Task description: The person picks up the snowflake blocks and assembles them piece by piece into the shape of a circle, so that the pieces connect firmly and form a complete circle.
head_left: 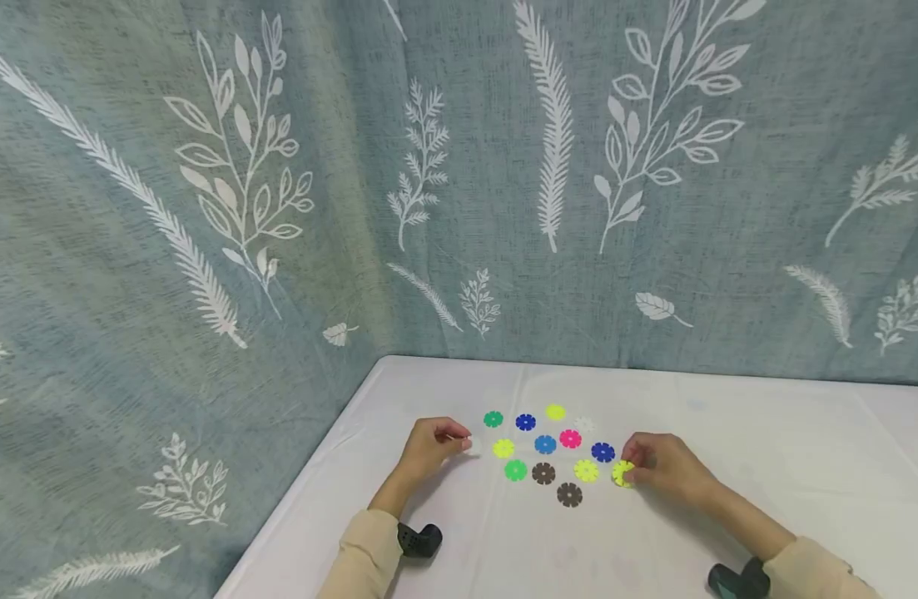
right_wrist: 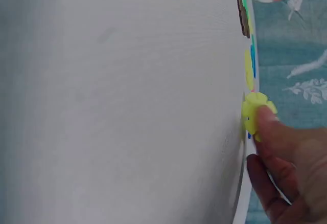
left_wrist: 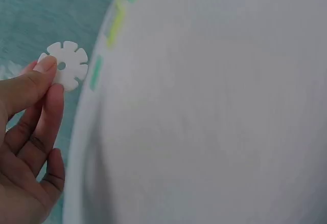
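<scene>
Between thumb and fingers, my left hand pinches a white notched disc, its centre hole and slots plain in the left wrist view. My right hand pinches a yellow notched disc at the right end of a loose group of discs. Nearest that hand lie a dark blue disc and another yellow disc. On the left hand's side are a yellow disc and a green disc. The right fingertips partly cover the held yellow disc.
More discs lie flat on the white tablecloth: a pink one, a light blue one, brown ones and a pale one. A patterned blue-green curtain hangs behind and left of the table.
</scene>
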`<control>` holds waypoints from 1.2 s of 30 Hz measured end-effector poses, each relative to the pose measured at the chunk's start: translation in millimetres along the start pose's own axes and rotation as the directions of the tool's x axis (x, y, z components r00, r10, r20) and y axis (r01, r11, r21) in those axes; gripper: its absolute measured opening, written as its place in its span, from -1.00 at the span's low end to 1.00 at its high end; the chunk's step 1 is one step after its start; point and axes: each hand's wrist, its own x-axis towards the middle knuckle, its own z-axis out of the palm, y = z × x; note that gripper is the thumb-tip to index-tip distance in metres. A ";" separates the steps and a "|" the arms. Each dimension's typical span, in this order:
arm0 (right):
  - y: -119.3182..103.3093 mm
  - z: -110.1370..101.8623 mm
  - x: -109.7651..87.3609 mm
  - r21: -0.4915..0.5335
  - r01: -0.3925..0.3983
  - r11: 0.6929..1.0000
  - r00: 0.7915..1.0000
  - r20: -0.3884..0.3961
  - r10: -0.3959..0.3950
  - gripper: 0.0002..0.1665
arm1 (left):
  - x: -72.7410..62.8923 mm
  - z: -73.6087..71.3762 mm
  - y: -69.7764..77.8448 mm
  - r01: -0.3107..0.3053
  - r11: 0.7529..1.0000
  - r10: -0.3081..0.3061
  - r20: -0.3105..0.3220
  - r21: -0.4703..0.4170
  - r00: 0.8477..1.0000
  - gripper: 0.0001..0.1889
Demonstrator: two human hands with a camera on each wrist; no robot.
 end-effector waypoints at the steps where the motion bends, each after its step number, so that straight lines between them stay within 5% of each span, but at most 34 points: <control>1: -1.3 -1.8 -0.9 0.016 -0.005 1.000 1.000 0.006 0.005 -0.84 | -0.9 0.7 3.4 -0.003 1.000 0.003 -0.001 -0.022 1.000 -0.93; 6: -23.6 -9.7 -1.9 0.238 -0.118 0.964 0.993 0.039 0.112 -0.81 | -14.1 6.1 36.3 -0.033 0.991 0.035 0.010 -0.130 0.999 -0.86; 11: -62.5 -6.8 8.2 0.514 -0.259 0.818 0.965 0.093 0.247 -0.62 | -30.1 19.7 72.4 -0.072 0.978 0.079 0.029 -0.195 0.996 -0.84; 15: -82.5 1.7 15.0 0.603 -0.301 0.739 0.948 0.107 0.299 -0.62 | -32.3 33.6 77.3 -0.111 0.964 0.124 0.041 -0.240 0.991 -0.83; 24: -94.2 3.3 11.3 0.643 -0.287 0.710 0.950 0.097 0.296 -0.67 | -34.5 46.1 87.3 -0.130 0.956 0.147 0.045 -0.263 0.988 -0.86; 29: -93.4 6.2 9.8 0.643 -0.280 0.713 0.954 0.104 0.281 -0.68 | -38.6 51.8 88.6 -0.197 0.969 0.200 0.001 -0.152 0.980 -0.85; 33: -94.8 8.2 8.3 0.640 -0.291 0.711 0.947 0.091 0.307 -0.70 | -43.7 57.7 88.8 -0.266 0.963 0.262 -0.082 -0.042 0.962 -0.86; 36: -96.7 11.9 6.6 0.648 -0.296 0.702 0.940 0.070 0.332 -0.72 | -46.9 63.7 87.7 -0.337 0.941 0.333 -0.158 0.001 0.930 -0.87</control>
